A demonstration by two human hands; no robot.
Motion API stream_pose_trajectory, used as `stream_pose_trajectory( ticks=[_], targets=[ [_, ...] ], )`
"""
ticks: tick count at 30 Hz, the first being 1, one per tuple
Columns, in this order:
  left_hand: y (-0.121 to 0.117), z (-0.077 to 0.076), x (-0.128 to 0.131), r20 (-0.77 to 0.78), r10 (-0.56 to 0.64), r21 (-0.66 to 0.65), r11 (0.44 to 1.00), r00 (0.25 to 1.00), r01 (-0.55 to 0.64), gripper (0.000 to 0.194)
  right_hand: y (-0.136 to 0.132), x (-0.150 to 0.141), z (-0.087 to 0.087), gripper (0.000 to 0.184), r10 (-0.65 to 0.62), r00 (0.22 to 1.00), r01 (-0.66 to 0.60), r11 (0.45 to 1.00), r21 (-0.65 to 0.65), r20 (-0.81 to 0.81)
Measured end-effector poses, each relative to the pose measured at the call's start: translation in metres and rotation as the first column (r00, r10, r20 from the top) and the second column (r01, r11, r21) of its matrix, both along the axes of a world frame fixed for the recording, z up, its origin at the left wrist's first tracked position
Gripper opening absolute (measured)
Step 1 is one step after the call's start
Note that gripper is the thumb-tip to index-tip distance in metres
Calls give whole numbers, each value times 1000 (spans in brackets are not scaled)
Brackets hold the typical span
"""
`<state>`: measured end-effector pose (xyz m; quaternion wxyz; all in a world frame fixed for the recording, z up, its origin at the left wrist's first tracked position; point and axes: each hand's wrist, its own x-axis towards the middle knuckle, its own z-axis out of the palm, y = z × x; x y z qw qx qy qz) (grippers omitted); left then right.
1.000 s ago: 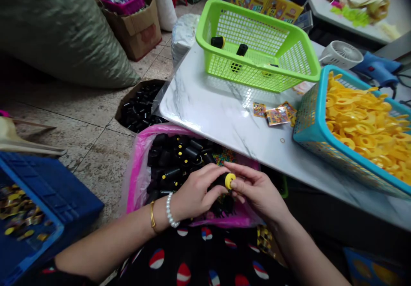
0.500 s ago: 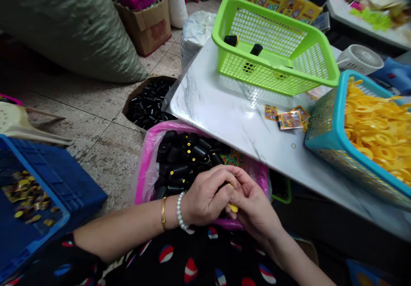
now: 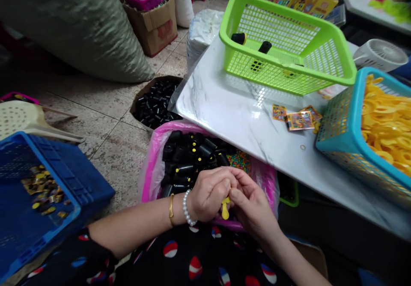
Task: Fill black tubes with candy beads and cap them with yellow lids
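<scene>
My left hand (image 3: 210,194), with a pearl bracelet and a gold bangle at its wrist, is closed with its thumb bent over a small yellow plastic piece (image 3: 225,209). My right hand (image 3: 252,198) meets it from the other side, its thumb and fingers closed at the same piece. A rounded yellow tab sticks out below the thumbs; the rest is hidden inside the hands. Just beyond them is a pink basket (image 3: 146,179) lined with clear plastic. In it lie black cylinders (image 3: 184,169), several with yellow dots, and small multicoloured beads (image 3: 240,161).
A green basket (image 3: 289,20) with a few black pieces stands on the white table (image 3: 218,114), near printed packets (image 3: 300,120). On the right is a blue basket (image 3: 337,119) of yellow pieces (image 3: 385,123). A blue crate (image 3: 73,179) sits at left, a box of black parts (image 3: 157,102) on the floor.
The view has shifted, so the surroundings sit farther right. Between my hands the yellow piece has turned, and its tab now points down and shows more. Both hands stay together.
</scene>
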<state>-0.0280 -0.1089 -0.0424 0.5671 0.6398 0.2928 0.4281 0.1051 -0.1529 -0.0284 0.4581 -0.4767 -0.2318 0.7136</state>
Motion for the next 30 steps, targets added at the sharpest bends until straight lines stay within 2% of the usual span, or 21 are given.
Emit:
stream_pose_trajectory(
  ticks=[3, 6, 9, 11, 13, 15, 19, 21, 23, 26, 30],
  targets=[
    [-3, 5, 4, 14, 41, -232, 972, 999, -37, 37, 1, -3, -1, 40, -28, 997, 24, 999, 49, 71],
    [5, 15, 4, 60, -75, -421, 902, 995, 93, 37, 9, -3, 2, 36, -69, 990, 58, 995, 85, 125],
    [19, 27, 1, 130, -240, -422, 865, 962, 273, 37, 22, 5, 11, 33, -63, 982, 46, 994, 100, 176],
    [25, 32, 0, 202, -302, -417, 835, 932, 360, 34, 27, 11, 17, 34, -33, 980, 12, 995, 104, 196],
    [27, 31, 2, 240, -289, -438, 820, 927, 369, 27, 29, 13, 20, 37, 8, 981, -28, 994, 103, 193],
    [26, 26, 6, 224, -243, -493, 807, 944, 325, 23, 28, 12, 18, 38, 23, 985, -39, 996, 86, 171],
    [26, 20, 9, 224, -168, -625, 731, 960, 274, 26, 23, 6, 12, 37, -56, 994, 52, 998, 43, 98],
    [29, 23, 7, 337, -128, -650, 685, 933, 329, 32, 22, 7, 14, 36, -104, 994, 101, 992, 72, 40],
    [33, 29, 5, 474, -98, -638, 647, 875, 418, 37, 22, 12, 18, 34, -141, 990, 141, 982, 129, -4],
    [35, 38, 3, 501, -131, -613, 644, 855, 458, 31, 21, 19, 23, 33, -145, 989, 146, 971, 190, -21],
    [31, 38, 3, 369, -158, -586, 725, 916, 361, 27, 15, 17, 26, 36, -105, 990, 78, 960, 270, 89]
  ],
)
